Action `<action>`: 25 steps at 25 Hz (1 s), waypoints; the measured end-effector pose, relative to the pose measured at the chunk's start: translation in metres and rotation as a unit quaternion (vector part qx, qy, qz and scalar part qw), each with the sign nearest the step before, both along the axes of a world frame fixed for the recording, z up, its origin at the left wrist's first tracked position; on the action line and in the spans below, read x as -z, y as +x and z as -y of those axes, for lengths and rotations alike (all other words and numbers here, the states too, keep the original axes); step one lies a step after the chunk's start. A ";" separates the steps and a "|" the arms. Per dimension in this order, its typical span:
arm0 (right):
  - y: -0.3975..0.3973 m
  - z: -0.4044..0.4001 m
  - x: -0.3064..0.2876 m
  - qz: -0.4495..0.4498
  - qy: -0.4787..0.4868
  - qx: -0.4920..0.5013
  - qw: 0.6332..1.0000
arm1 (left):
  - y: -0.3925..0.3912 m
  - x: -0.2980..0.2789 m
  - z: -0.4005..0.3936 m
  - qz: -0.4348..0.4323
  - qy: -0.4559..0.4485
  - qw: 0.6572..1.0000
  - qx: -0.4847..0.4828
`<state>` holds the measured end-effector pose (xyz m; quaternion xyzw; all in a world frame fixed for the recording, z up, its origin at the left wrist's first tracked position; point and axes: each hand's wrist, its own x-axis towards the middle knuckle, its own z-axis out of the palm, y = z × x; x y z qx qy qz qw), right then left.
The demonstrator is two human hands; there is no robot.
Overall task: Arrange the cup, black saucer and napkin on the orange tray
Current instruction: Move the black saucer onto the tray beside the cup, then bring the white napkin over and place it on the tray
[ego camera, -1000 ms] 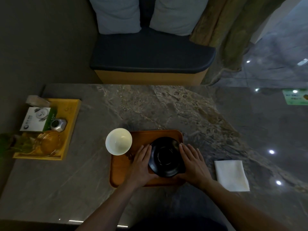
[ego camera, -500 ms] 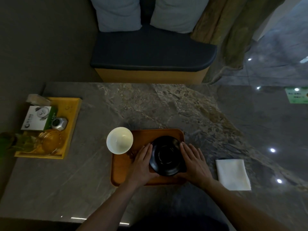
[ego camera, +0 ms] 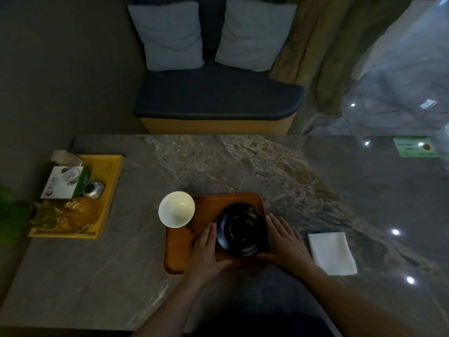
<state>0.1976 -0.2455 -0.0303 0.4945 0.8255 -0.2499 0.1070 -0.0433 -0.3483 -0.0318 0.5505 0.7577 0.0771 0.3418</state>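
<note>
Your left hand [ego camera: 206,249] and right hand [ego camera: 286,242] sit either side of the black saucer [ego camera: 240,229], fingers flat and spread, palms down, edges touching the saucer's rim. Neither is curled round it; thumbs reach in under its near edge. Can't tell if that's a real grip or just bracing, so call both hands open, nothing lifted.

Landmark = orange tray [ego camera: 184,254], sitting on the marble table [ego camera: 243,166] near its front-centre. Saucer is on the tray, right half, its right rim reaching past the tray's right edge. Left hand lies on the tray's bare middle; right hand is over the tray's right edge, partly on the table.

White cup [ego camera: 176,209] is at the tray's far-left corner, upright, mouth up, looks empty. It overlaps that corner in view; can't tell if its base is on the tray or just off it. White napkin [ego camera: 331,252] is folded flat on the table, to the right of the tray, beyond your right hand, not touching either.

Well left of the tray: yellow tray [ego camera: 114,181] w/ a box, small metal object, glassware. Beyond the tray, past the table's far edge: a bench [ego camera: 218,98] w/ two pillows.
</note>
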 end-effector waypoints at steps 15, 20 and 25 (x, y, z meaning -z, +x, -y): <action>0.120 0.009 -0.038 -0.011 0.015 -0.033 0.999 | 0.101 -0.014 0.050 -0.006 0.024 0.982 -0.186; 0.179 0.003 -0.048 -0.019 -0.019 -0.006 1.000 | 0.145 -0.015 0.025 0.019 0.034 0.992 -0.123; 0.217 -0.006 -0.048 0.003 -0.022 0.003 1.000 | 0.172 -0.017 -0.016 0.006 0.015 0.999 -0.031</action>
